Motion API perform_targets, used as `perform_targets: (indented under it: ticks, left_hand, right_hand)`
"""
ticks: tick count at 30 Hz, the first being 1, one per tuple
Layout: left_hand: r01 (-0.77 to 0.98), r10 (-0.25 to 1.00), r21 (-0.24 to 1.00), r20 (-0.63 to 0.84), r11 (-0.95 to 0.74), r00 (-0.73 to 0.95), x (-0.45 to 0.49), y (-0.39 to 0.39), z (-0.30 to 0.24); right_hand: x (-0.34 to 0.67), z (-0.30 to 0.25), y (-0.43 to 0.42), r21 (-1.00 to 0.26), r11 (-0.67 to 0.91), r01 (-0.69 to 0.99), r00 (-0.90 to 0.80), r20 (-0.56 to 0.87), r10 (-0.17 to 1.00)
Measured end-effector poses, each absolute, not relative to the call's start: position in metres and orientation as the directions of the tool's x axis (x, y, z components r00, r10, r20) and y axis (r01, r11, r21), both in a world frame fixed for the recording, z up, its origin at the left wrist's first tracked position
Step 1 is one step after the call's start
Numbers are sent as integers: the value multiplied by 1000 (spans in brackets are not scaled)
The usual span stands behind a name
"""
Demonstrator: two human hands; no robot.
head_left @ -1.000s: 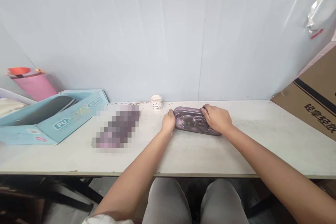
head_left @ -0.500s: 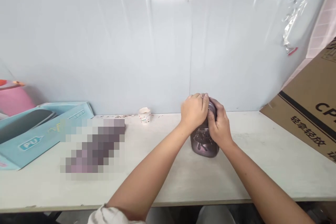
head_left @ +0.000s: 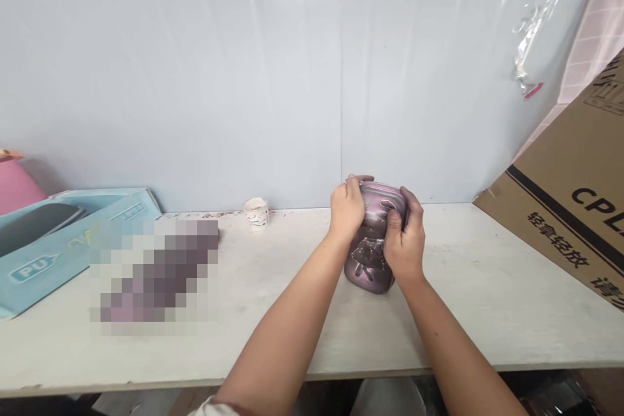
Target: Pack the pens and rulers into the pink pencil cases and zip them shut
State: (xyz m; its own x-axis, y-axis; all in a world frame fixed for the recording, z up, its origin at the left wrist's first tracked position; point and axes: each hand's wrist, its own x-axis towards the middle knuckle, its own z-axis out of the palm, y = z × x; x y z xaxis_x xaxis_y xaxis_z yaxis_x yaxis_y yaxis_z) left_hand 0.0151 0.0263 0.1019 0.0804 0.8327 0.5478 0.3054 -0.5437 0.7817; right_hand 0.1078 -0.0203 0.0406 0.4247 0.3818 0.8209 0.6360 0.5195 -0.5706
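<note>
Purple pencil case, top now showing — left hand, right hand clamping its sides.

A long off-white desk runs along a pale blue-grey panelled wall, and a small white paper cup with a thin printed pattern stands at the desk's back edge, near the wall. To the left, a pixelated object too blurred to tell lies on the desk, just beside an open light-blue cardboard box marked "PU" that holds a dark grey flat item, with a pink container behind it. To the right, a brown corrugated carton with black printing leans at the desk's far end, below pink tiles and a crinkled strip of silver foil on the wall.
</note>
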Motion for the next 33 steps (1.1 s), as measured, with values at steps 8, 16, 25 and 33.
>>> perform_targets:
  ticks: [8,16,25,33]
  left_hand:
    - [371,897,825,438,-427,60,22,-11,17]
    - [800,954,521,186,-297,233,-46,-24,-3]
    - [946,984,301,163,-119,72,-210,-39,7]
    - [986,932,-1,328,-165,156,-276,-12,21]
  right_hand:
    - [114,6,-26,-704,434,563,558,710,429]
    - [69,-27,-37,-827,0,562,236,161,958]
    - [-70,-6,-28,-648,279,709,-248,141,958]
    - [-128,7,1,-340,307,889,-246,211,946]
